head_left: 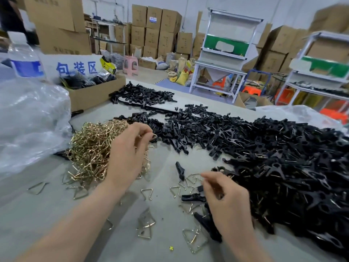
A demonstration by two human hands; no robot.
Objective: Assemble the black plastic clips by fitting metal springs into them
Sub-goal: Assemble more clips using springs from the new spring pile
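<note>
Left hand over spring pile at my 10 o'clock, thumb and fingertips pinching one metal spring. Right hand at 5 o'clock, fingers curled; I can't tell if they grasp anything. I see black clip heap spreading from 1 to 4 o'clock. Loose springs and single clip lie on grey table between hands.
</note>
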